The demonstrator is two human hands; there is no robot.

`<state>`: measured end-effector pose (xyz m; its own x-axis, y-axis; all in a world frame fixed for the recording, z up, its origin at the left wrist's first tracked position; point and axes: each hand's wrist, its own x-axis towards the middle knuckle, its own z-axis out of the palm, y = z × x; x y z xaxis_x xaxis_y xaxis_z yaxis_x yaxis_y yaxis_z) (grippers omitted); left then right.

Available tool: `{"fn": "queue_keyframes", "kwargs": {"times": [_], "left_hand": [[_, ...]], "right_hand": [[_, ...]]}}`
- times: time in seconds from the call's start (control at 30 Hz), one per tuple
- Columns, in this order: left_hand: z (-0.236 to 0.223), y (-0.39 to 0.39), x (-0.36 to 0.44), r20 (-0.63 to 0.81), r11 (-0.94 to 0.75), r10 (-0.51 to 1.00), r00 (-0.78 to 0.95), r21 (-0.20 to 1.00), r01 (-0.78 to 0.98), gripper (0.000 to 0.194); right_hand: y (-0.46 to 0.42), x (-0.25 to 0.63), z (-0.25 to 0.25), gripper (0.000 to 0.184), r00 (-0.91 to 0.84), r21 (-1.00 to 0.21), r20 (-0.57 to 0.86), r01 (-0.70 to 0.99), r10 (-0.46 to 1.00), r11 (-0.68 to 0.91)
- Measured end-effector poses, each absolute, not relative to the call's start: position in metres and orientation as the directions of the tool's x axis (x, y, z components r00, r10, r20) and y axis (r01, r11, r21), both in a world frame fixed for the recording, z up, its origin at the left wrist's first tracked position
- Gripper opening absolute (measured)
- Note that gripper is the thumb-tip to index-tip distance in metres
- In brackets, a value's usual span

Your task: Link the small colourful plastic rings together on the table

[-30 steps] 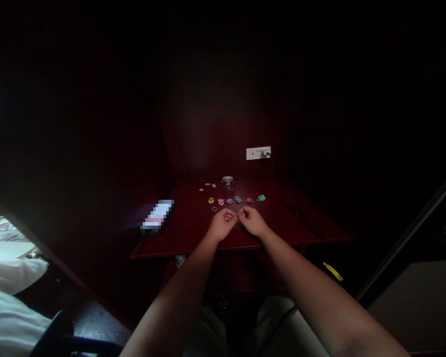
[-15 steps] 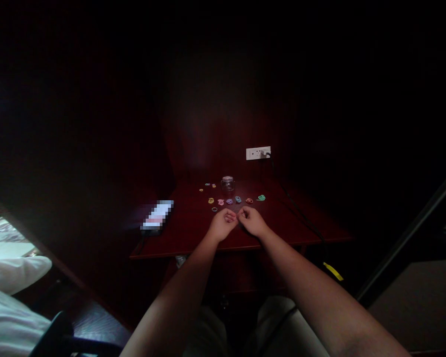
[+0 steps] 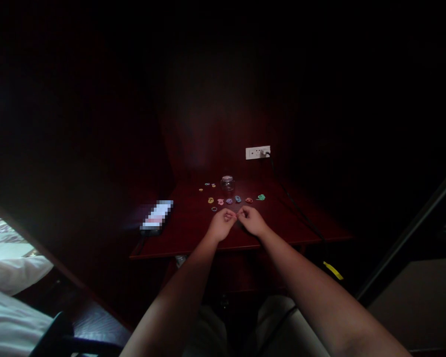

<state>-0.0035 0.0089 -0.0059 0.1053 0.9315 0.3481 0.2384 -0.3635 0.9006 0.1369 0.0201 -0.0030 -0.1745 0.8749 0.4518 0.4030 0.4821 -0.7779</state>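
My left hand (image 3: 222,224) and my right hand (image 3: 251,220) meet fingertip to fingertip above the front of the dark red table (image 3: 193,237). Both are closed in a pinch; whatever sits between the fingers is too small to name. Just beyond them runs a row of small hair-tie-like bands in piles: yellow (image 3: 210,201), pink (image 3: 220,202), purple (image 3: 229,201), blue (image 3: 238,199), red (image 3: 249,200) and green (image 3: 260,197). A single greyish band (image 3: 214,209) lies by my left hand. Behind the row stands a clear lidded jar (image 3: 227,184).
Several loose bands (image 3: 207,184) lie at the back left. A phone with a blurred screen (image 3: 156,216) rests at the left edge. A black cable (image 3: 301,213) drops from the wall socket (image 3: 257,152) along the right side. A person's white sleeve (image 3: 15,272) shows at far left.
My hands stay pinched together in nearly the same spot, with only slight finger movement. At far left, the other person's white sleeve has shifted a little to the right.
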Motion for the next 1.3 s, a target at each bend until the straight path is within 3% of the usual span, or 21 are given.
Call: {"fn": "queue_keyframes", "kwargs": {"times": [0.63, 1.3], "left_hand": [[-0.0058, 0.0089, -0.0028, 0.353, -0.373, 0.926, 0.135, 0.909, 0.183, 0.012], [-0.0006, 0.0054, -0.003, 0.331, -0.337, 0.941, 0.069, 0.911, 0.238, 0.011]], "right_hand": [[0.0214, 0.1372, -0.0044, 0.012, -0.172, -0.791, 0.439, 0.392, 0.882, 0.47], [0.023, 0.137, -0.0058, 0.01, -0.182, -0.808, 0.453, 0.329, 0.873, 0.488]]}}
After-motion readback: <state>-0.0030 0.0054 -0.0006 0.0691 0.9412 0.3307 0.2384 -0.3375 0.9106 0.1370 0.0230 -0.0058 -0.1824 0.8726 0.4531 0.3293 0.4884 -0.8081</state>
